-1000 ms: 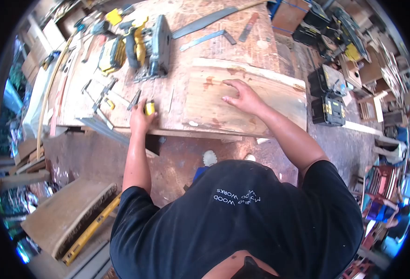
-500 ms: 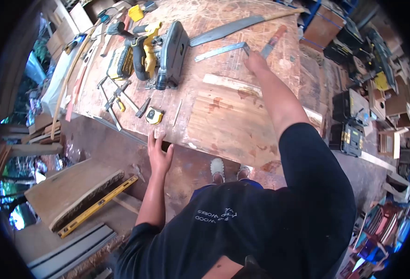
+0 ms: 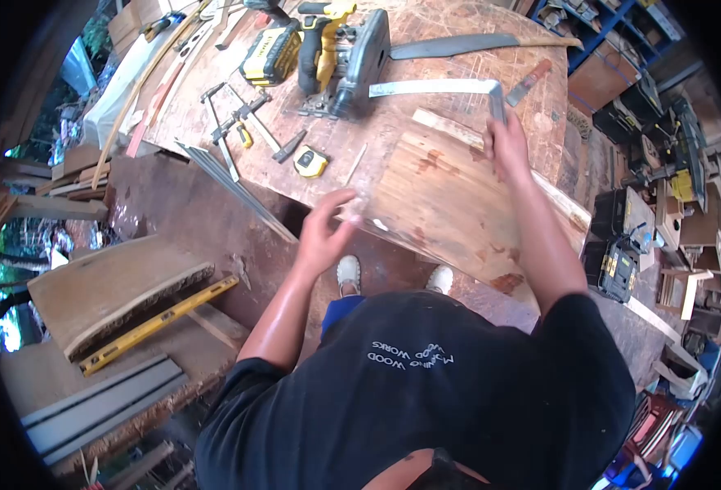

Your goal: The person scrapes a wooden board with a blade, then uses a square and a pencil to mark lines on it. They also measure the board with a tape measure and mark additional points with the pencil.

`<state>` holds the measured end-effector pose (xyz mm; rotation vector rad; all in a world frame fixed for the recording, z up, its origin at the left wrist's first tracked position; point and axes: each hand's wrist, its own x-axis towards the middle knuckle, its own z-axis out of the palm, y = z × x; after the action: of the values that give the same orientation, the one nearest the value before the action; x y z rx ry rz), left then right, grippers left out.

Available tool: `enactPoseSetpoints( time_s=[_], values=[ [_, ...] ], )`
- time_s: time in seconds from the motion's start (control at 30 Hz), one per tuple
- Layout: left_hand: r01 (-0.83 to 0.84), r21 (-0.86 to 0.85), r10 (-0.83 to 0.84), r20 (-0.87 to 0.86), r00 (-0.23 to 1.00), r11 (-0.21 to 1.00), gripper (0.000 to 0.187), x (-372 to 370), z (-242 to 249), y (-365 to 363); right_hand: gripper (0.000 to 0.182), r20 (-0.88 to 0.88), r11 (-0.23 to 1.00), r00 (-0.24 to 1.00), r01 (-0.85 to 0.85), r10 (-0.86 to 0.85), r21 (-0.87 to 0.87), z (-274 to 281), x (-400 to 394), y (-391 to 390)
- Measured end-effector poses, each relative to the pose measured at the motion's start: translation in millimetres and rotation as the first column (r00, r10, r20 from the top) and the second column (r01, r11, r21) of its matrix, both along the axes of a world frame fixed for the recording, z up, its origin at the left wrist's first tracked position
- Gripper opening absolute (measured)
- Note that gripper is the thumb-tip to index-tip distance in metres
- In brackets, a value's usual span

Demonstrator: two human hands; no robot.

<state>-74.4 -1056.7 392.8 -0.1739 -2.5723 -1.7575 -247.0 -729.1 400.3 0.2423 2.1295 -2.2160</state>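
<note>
My right hand point(image 3: 507, 147) is closed around the stock of a try square point(image 3: 438, 87), whose metal blade points left above the workbench. Beneath that arm lies a flat wooden board point(image 3: 442, 192) with dark reddish stains, at the bench's front edge. My left hand point(image 3: 328, 231) hovers by the board's near left corner, fingers apart and holding nothing. Close to it are a thin pencil-like stick point(image 3: 355, 163) and a yellow and black tape measure point(image 3: 310, 162). A pale wood strip point(image 3: 448, 129) runs along the board's far side.
A yellow cordless circular saw point(image 3: 336, 61) stands at the back of the workbench point(image 3: 270, 175). Clamps point(image 3: 246, 126) lie left of it. Behind are a handsaw point(image 3: 458, 45) and a red-handled blade tool point(image 3: 529, 82). A yellow spirit level point(image 3: 160, 325) rests against a thick slab point(image 3: 119, 286) at left.
My right hand has picked up the try square and drawn it nearer. My left hand has moved right, off the bench edge toward the board's corner. The camera view has shifted.
</note>
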Motion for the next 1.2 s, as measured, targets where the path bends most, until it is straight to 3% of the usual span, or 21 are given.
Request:
enactPoseSetpoints(
  time_s=[0.13,0.2,0.23,0.27,0.3,0.37,0.4,0.43,0.47,0.5,0.57,0.73,0.77,0.83,0.87,0.9,0.93,0.97,1.03,1.17,1.2],
  values=[
    [0.244,0.360,-0.260,-0.003,0.966,0.901,0.068,-31,1,-3,0.027,-0.181,0.998,0.983,0.012,-0.001,0.063,5,117,-107],
    [0.297,0.423,-0.301,-0.059,0.952,0.856,0.065,-37,-3,-15,0.044,-0.202,0.929,0.948,-0.170,0.245,0.329,-1,148,-162],
    [0.322,0.468,-0.301,-0.121,0.946,0.823,0.061,-39,-2,-20,0.044,-0.186,0.801,0.882,-0.282,0.433,0.528,7,152,-188],
    [0.131,0.553,-0.225,0.105,0.969,0.823,0.049,-31,8,-31,0.042,-0.232,0.748,0.810,-0.332,0.538,0.575,-14,150,-208],
    [0.065,0.393,-0.072,0.002,0.997,0.917,0.038,-32,-7,-47,0.041,-0.266,0.689,0.725,-0.375,0.635,0.620,-34,146,-224],
    [-0.003,0.162,-0.007,0.064,0.998,0.987,0.029,-31,-11,-99,0.036,-0.099,0.542,0.570,-0.692,0.816,0.477,5,121,-242],
    [-0.025,0.122,0.032,-0.060,0.998,0.992,0.026,-31,-15,-122,0.031,0.034,0.421,0.546,-0.684,0.837,0.596,0,99,-246],
    [-0.084,0.007,0.084,-0.034,0.996,0.996,0.025,-30,-30,-152,0.027,0.182,0.287,0.535,-0.674,0.825,0.680,-15,79,-245],
    [-0.179,0.383,0.116,0.181,0.977,0.906,0.023,-24,-33,-166,0.024,0.090,0.230,0.623,-0.415,0.777,0.880,-40,60,-242],
    [-0.145,0.290,0.073,0.245,0.967,0.946,0.025,-17,-14,-185,0.023,-0.004,0.118,0.673,-0.123,0.740,0.985,-61,48,-238],
    [0.009,0.033,-0.019,0.305,0.952,0.999,0.026,-8,-6,-216,0.023,0.116,-0.019,0.770,-0.134,0.628,0.991,-72,35,-242],
    [0.133,-0.103,-0.083,0.390,0.917,0.986,0.030,24,4,-218,0.026,0.278,-0.215,0.781,-0.187,0.560,0.959,-85,8,-245],
    [0.151,-0.109,-0.098,0.386,0.917,0.982,0.030,29,7,-210,0.026,0.271,-0.206,0.792,-0.186,0.547,0.961,-87,9,-241],
    [0.258,-0.131,-0.168,0.476,0.863,0.957,0.032,37,14,-200,0.018,-0.106,0.098,0.812,0.061,0.573,0.993,-81,20,-233],
    [0.353,-0.232,-0.263,0.345,0.901,0.906,0.034,36,-2,-204,0.018,-0.120,0.102,0.819,0.075,0.561,0.992,-77,25,-227],
    [0.361,-0.242,-0.272,0.334,0.902,0.901,0.034,38,3,-194,0.015,-0.201,0.377,0.880,0.027,0.430,0.926,-61,37,-223],
    [0.411,-0.344,-0.309,0.312,0.898,0.845,0.035,42,10,-180,0.014,-0.240,0.626,0.930,0.013,0.279,0.780,-42,52,-218],
    [0.449,-0.441,-0.347,0.294,0.890,0.777,0.036,48,18,-163,0.014,-0.252,0.630,0.930,0.029,0.268,0.776,-24,75,-206],
    [0.479,-0.520,-0.396,0.269,0.878,0.708,0.040,60,45,-109,0.022,-0.305,0.928,0.952,0.097,0.019,0.360,0,139,-165],
    [0.590,-0.596,-0.612,0.199,0.766,0.545,0.043,70,43,15,0.043,-0.310,0.905,0.950,0.101,0.035,0.414,-42,261,-63],
    [0.627,-0.596,-0.669,0.192,0.718,0.502,0.044,74,37,52,0.044,-0.135,0.869,0.991,0.049,0.020,0.491,-33,298,-40]
  ],
)
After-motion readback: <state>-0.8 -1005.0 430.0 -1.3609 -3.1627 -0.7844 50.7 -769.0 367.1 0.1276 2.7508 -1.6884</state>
